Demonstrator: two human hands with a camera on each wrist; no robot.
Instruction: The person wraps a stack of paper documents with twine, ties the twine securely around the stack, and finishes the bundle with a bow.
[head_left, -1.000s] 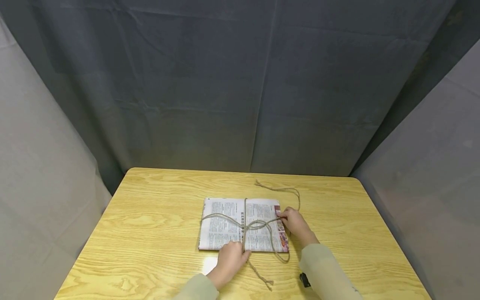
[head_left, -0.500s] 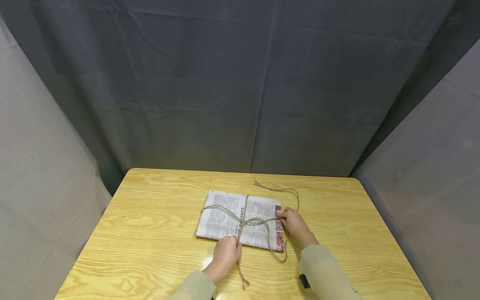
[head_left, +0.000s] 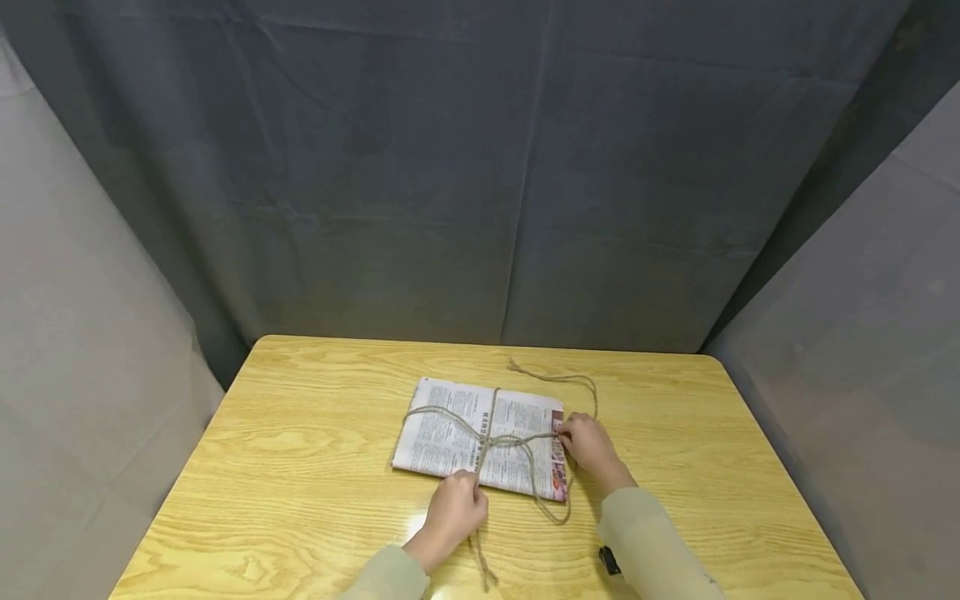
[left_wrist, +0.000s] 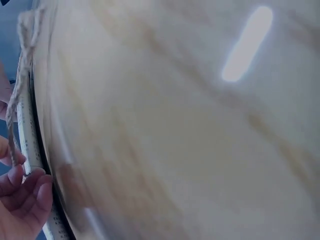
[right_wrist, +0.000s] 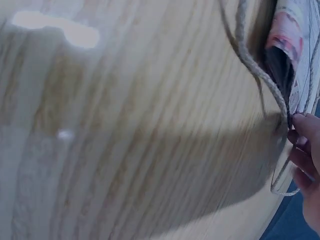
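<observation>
A folded newspaper bundle (head_left: 431,446) lies slightly turned on the table, with jute twine (head_left: 442,411) crossing over its top both ways and meeting near the middle. My left hand (head_left: 453,507) pinches one twine end at the bundle's near edge; the frayed tail hangs below the fingers. In the left wrist view that hand (left_wrist: 22,207) holds the twine (left_wrist: 20,95) between thumb and fingers. At the bundle's right edge my right hand (head_left: 592,446) pinches another strand. The right wrist view shows the right hand (right_wrist: 307,150) beside the newspaper's coloured edge (right_wrist: 287,32).
The wood-grain table (head_left: 300,417) extends around the bundle. A loose twine tail lies behind it, towards the back right. A small black object (head_left: 609,560) shows beside the right sleeve. Grey curtains (head_left: 390,208) hang behind and at both sides.
My left hand has moved slightly left and up with its twine end. The bundle has turned a little clockwise, and the twine crossing looks tighter. My right hand stays nearly still.
</observation>
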